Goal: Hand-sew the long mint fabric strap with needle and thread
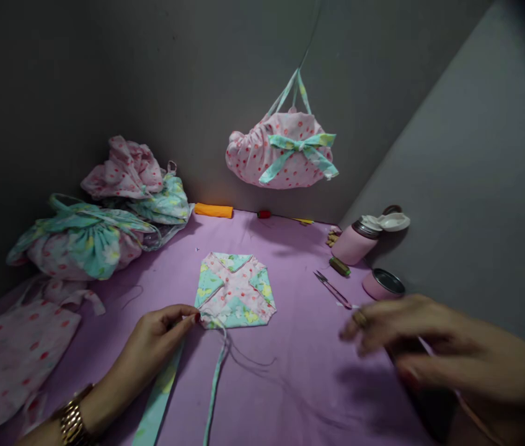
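Observation:
A flat patchwork fabric piece [238, 291], pink with red dots and mint floral corners, lies on the purple cloth. My left hand [167, 334] pinches its near-left corner between thumb and fingers. From that corner a narrow mint cord [216, 378] runs toward me, with loose dark thread beside it. Under my left wrist passes a wider mint floral strip [157, 396]. My right hand [434, 347] hovers at the right, blurred by motion, its thumb apart from the stretched fingers; I see nothing in it. Beyond it lie pink-handled thread snips [331, 290] and a green thread spool [339, 267].
Gathered fabric bags [85, 238] pile up at the left, with dotted pink fabric [20, 353] nearer. A pink flask [355, 241] and its cup [383, 285] stand right. Along the back are an orange roll [214, 210] and red spool [264, 214]. A bow-tied bag [285, 155] hangs above.

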The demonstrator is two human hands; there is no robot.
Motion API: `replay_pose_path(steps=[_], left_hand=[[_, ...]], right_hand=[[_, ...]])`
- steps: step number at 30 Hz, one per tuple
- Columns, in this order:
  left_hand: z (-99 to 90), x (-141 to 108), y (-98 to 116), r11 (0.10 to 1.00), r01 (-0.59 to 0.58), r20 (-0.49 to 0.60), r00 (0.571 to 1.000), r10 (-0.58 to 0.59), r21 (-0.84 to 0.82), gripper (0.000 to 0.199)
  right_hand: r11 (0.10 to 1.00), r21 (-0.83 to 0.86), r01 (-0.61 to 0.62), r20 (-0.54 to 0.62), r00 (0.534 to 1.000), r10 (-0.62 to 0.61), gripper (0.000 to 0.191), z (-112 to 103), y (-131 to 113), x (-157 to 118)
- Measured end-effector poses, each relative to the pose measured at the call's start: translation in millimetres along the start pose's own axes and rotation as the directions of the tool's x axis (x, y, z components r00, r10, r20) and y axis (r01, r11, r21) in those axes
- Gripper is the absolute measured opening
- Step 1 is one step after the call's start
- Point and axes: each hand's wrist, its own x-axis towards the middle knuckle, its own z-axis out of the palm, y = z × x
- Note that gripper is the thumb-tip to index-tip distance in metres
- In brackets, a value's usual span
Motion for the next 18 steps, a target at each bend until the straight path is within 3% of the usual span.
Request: replay_pose_path(steps=[2,5,7,10,12,15,18], left_hand=[[1.3,-4,2,0.998,-0.053,0.039,0.998,0.052,0.040,0.023],[3.2,-11,5,0.978,-0.189,0.131,0.976,0.176,0.091,0.021],[4.2,-15,7,0.955,-0.280,0.180,0.949,0.260,0.097,0.019],[5.7,-19,10,0.921,-0.378,0.231,0.908,0.350,0.093,0.018],[6.8,-20,12,0.901,-0.422,0.275,0.882,0.384,0.096,0.018],[8.4,-21,15,0.891,-0.444,0.318,0.862,0.395,0.097,0.018],[9.1,-21,17,0.921,-0.382,0.328,0.882,0.339,0.078,0.020]], right_hand=[[0.992,-0.074,-0.107,-0.003,0.994,0.107,0.013,9,-3,23],[0.982,0.085,-0.169,-0.205,0.961,0.183,0.019,47,3,56],[0.929,0.310,-0.199,-0.109,0.964,0.243,0.023,85,8,72],[0.825,0.495,-0.273,0.047,0.956,0.288,0.023,141,12,83],[0.728,0.611,-0.310,0.136,0.947,0.290,0.022,165,9,84],[0.623,0.704,-0.342,0.181,0.934,0.308,0.020,181,3,83],[0.558,0.771,-0.307,0.116,0.929,0.352,0.020,179,2,84]])
